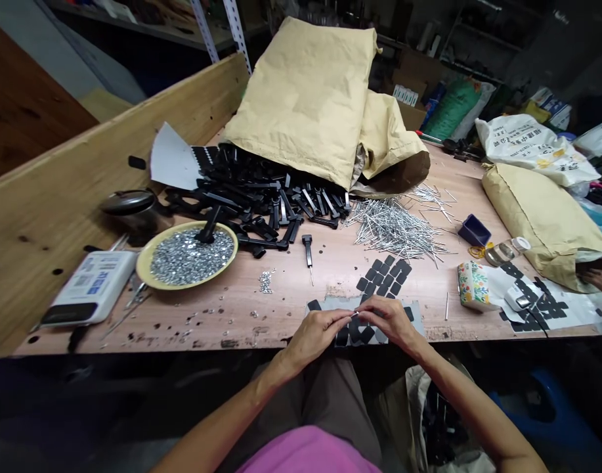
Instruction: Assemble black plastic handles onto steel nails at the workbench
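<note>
Left hand (324, 326) and right hand (387, 318) pinch a small bright piece (354, 314) over the grey sheet (336, 303). Beyond it: one black handle (307, 248)—shaft apparently fitted—and many loose rods (394, 226), apparently unused.

The left hand (323, 328) and right hand (387, 316) meet over a sheet (334, 303) at the bench's (281, 302) front edge, a small part (356, 314) between their fingertips. Behind them lie pads (383, 276), then a heap of rods (394, 226). To the left, 1 bowl (187, 286) holds metal bits (180, 266). Handles (276, 203) pile behind it, before a large sack (305, 98). To the right, 1 carton (473, 286) stands near a jar (505, 251).
</note>
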`<act>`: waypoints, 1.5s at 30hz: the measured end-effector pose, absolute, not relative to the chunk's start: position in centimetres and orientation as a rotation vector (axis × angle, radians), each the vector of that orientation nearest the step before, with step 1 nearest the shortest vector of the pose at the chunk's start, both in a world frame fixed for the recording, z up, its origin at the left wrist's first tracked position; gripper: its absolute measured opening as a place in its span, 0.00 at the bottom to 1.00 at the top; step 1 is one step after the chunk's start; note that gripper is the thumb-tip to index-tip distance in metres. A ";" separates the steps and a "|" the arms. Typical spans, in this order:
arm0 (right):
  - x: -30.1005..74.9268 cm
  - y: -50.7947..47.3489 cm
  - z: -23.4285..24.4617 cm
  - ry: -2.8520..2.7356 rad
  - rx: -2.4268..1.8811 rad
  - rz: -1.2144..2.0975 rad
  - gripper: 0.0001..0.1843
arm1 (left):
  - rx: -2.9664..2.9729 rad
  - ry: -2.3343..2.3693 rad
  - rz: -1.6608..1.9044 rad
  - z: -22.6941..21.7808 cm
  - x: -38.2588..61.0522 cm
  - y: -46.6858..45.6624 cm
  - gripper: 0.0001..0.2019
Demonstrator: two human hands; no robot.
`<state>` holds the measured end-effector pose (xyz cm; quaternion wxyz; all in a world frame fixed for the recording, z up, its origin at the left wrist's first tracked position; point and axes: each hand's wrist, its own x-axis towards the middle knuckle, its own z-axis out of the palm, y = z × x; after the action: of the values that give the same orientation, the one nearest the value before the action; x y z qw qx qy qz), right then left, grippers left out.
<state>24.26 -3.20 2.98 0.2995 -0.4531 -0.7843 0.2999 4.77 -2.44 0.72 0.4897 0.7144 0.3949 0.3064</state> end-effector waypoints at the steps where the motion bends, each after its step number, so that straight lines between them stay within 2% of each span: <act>1: 24.3 -3.3 3.2 -2.069 -1.217 0.817 0.18 | 1.771 0.950 0.759 0.9 4.7 -2.5 0.12; 8: 24.3 -4.1 4.1 -2.191 -1.074 0.513 0.14 | 1.797 0.833 0.721 1.8 4.6 -2.2 0.12; 13: 23.3 -4.3 3.9 -1.992 -1.258 0.550 0.13 | 2.206 0.912 1.116 0.9 4.9 -2.5 0.12; 17: 22.4 -4.4 3.4 -1.823 -1.347 0.677 0.13 | 2.339 0.916 1.258 0.7 5.1 -2.5 0.13; 20: 22.5 -4.3 3.3 -1.809 -1.300 0.666 0.13 | 2.108 0.889 1.223 1.2 5.0 -2.3 0.13; 25: 23.3 -3.7 3.6 -2.023 -1.034 0.481 0.12 | 1.511 0.770 0.832 1.9 4.8 -2.1 0.14; 27: 23.4 -3.5 4.0 -2.033 -1.034 0.469 0.12 | 1.411 0.777 0.792 1.9 4.8 -2.0 0.15; 32: 23.4 -3.8 5.2 -2.184 -1.087 0.372 0.15 | 1.650 0.853 0.953 1.7 4.7 -1.7 0.10; 37: 23.3 -4.2 5.2 -2.268 -1.146 0.258 0.17 | 1.979 0.858 1.073 1.6 4.8 -1.8 0.13; 42: 23.1 -4.0 4.9 -2.093 -1.274 0.460 0.17 | 2.367 0.861 1.214 1.2 5.0 -2.4 0.14; 45: 23.1 -3.8 5.0 -2.007 -1.294 0.673 0.17 | 2.346 0.893 1.205 1.1 5.0 -2.6 0.14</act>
<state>23.12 -3.78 4.96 0.3244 -0.4935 -0.7651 0.2566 5.02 -2.59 1.07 0.1777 0.8292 0.3155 0.4259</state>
